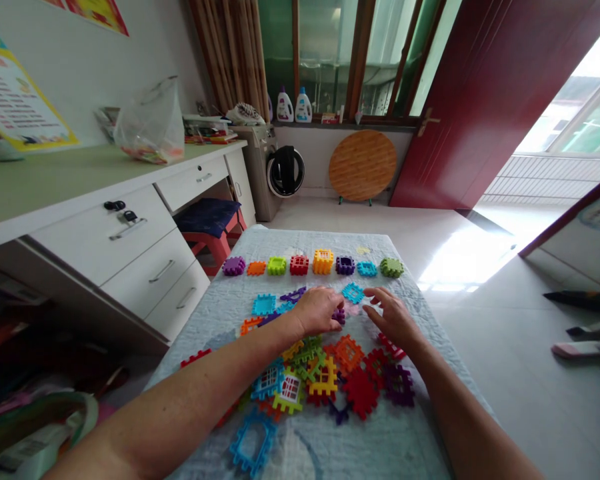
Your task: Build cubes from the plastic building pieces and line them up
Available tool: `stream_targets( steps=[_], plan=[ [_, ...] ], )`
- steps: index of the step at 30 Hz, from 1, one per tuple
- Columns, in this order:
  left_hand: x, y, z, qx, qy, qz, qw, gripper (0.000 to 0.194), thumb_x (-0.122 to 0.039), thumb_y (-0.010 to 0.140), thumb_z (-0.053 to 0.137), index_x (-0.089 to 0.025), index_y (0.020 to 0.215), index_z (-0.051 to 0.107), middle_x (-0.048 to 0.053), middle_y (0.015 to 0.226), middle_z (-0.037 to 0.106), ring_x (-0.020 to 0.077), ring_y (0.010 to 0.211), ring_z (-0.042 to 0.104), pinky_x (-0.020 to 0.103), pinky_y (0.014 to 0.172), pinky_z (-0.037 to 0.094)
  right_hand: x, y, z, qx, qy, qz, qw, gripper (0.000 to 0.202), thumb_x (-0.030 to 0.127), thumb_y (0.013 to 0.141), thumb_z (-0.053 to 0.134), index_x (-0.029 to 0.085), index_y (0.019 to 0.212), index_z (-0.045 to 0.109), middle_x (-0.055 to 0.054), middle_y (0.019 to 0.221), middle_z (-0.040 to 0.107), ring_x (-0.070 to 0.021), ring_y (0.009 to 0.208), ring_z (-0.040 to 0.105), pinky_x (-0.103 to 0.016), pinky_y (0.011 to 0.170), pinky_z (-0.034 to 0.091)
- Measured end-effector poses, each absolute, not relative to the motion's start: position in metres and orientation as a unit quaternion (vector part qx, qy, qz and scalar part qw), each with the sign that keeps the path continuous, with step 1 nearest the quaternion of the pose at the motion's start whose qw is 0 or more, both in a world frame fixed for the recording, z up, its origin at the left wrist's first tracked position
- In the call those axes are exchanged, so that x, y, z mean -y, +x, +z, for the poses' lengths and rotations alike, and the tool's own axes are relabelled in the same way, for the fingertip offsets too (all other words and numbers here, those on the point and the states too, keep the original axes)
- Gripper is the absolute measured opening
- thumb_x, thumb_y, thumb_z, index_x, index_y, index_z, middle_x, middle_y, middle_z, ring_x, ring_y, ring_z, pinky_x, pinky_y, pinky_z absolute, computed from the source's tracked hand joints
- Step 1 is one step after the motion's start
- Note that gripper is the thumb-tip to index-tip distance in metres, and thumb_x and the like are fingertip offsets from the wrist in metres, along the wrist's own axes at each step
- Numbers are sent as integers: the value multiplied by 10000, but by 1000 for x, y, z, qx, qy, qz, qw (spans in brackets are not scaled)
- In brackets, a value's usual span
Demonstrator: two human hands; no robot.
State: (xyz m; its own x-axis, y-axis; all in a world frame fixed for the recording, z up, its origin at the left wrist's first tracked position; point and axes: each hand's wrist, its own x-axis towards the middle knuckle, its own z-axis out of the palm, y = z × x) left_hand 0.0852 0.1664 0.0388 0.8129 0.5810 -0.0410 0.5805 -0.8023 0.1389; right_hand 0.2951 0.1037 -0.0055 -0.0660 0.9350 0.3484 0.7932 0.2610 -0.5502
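My left hand (323, 310) is over the middle of the table, fingers curled around a purple interlocking plastic panel (339, 315), partly hidden by the hand. To the right, my right hand (387, 313) holds nothing; its thumb and fingers are apart. A light blue panel (353, 292) lies between the two hands, close to the right fingertips. Nearer me is a loose pile with an orange panel (349, 353), a red panel (361, 392), a yellow panel (323, 377) and a dark purple panel (399, 385). My left forearm covers part of the pile.
Along the cloth-covered table's (305, 240) far side runs a row of stacks sorted by colour, including a yellow stack (323, 262) and a green stack (391, 268). A desk (105, 173) stands at left, with a stool (213, 220) beside it. A red door (460, 113) is behind.
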Motion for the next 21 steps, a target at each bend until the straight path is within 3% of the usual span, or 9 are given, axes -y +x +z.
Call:
stream_targets(
  steps=[5, 11, 21],
  plan=[
    [-180, 79, 32, -310, 947, 5, 84, 648, -510, 593, 750, -192, 1134, 589, 83, 1128, 572, 264, 1038, 529, 330, 883, 434, -103, 298, -6, 713, -611, 110, 326, 259, 260, 818, 522, 194, 1059, 590, -56, 961, 624, -167, 786, 608, -304, 706, 479],
    [-183, 86, 34, -308, 944, -70, 92, 500, -483, 642, 677, -176, 1033, 629, 88, 1020, 618, 258, 933, 579, 319, 790, 470, -105, 298, -10, 705, -618, 115, 328, 237, 252, 806, 514, 201, 1021, 601, -46, 939, 629, -156, 753, 603, -293, 688, 477],
    [-171, 97, 39, -352, 932, -56, 70, 521, -495, 583, 700, -206, 1012, 636, 89, 1048, 628, 266, 976, 582, 324, 796, 479, -105, 298, -10, 701, -620, 124, 330, 233, 244, 803, 509, 193, 1012, 596, -44, 931, 627, -153, 745, 609, -294, 710, 480]
  ],
)
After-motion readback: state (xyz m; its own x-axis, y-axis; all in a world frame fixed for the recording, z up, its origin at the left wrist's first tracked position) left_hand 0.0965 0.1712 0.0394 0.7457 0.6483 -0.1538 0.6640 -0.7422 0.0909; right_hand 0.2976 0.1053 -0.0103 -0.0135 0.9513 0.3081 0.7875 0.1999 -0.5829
